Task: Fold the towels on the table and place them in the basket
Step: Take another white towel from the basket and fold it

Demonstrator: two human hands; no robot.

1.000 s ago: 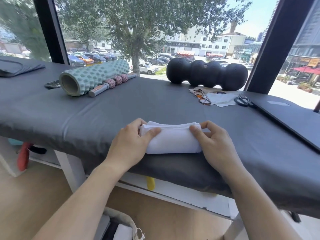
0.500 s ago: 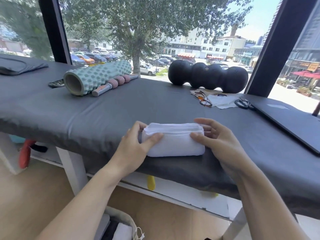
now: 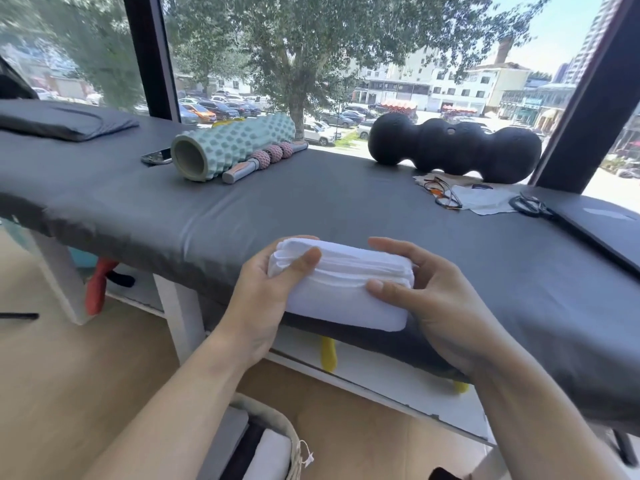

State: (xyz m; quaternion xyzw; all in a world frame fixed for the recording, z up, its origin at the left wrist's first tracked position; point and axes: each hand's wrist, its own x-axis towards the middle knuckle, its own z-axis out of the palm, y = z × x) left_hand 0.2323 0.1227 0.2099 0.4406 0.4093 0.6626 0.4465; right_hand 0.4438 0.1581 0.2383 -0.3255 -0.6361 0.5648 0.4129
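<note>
A white towel [image 3: 343, 289], folded into a thick bundle, is held at the near edge of the grey padded table [image 3: 311, 206]. My left hand [image 3: 266, 299] grips its left end, thumb on top and fingers underneath. My right hand [image 3: 436, 303] grips the right end the same way. The bundle looks lifted slightly off the table. On the floor below, a beige basket [image 3: 277, 424] shows at the bottom edge, with a folded white towel [image 3: 270, 455] inside it.
At the back of the table lie a teal foam roller [image 3: 232, 147], a pink massage stick [image 3: 266, 159], a phone [image 3: 157, 155] and a black peanut roller [image 3: 453, 147]. Glasses [image 3: 441, 192], scissors [image 3: 530, 206] and a dark laptop [image 3: 602, 223] lie at the right.
Both hands have closed around the towel's ends and raised the bundle toward me, off the table's surface. The right fingers have slid underneath it.
</note>
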